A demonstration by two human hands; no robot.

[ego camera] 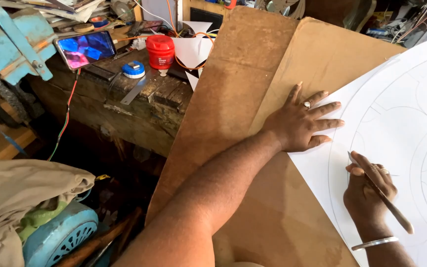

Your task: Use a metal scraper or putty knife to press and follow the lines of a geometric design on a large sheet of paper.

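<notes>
The left hand [300, 126] lay flat with its fingers spread apart, palm down, pressing the near corner of a large white sheet of paper drawn with faint curved pencil lines [401, 128]. The fingertips rested on the paper itself, while the heel of the hand sat on the brown board of thick cardboard or hardboard [253, 89] that ran under the sheet. The hand gripped nothing; it only bore down.

Just below those spread fingers, the right hand [369, 190] had its fingers closed together around a slim wooden-looking pencil or stylus [384, 198]. The tip pointed up toward the left hand and met the paper close to the outermost arc, while the tail passed back beyond the knuckles. A metal bangle [375, 243] circled that wrist.

Judging from this, the step in hand was the marking or tracing of the curved pattern near the sheet's edge, with the left hand serving as a hold-down. Carrying the line along would call for steady pressure from the flat fingers so the sheet stayed put, and a light, even guiding of the tip along the arc.

Well beyond the left fingertips, on a worn wooden bench [139, 99], stood a red plastic jar [160, 51], a blue and white tape measure [133, 69] and a propped phone with a lit screen [85, 48].
</notes>
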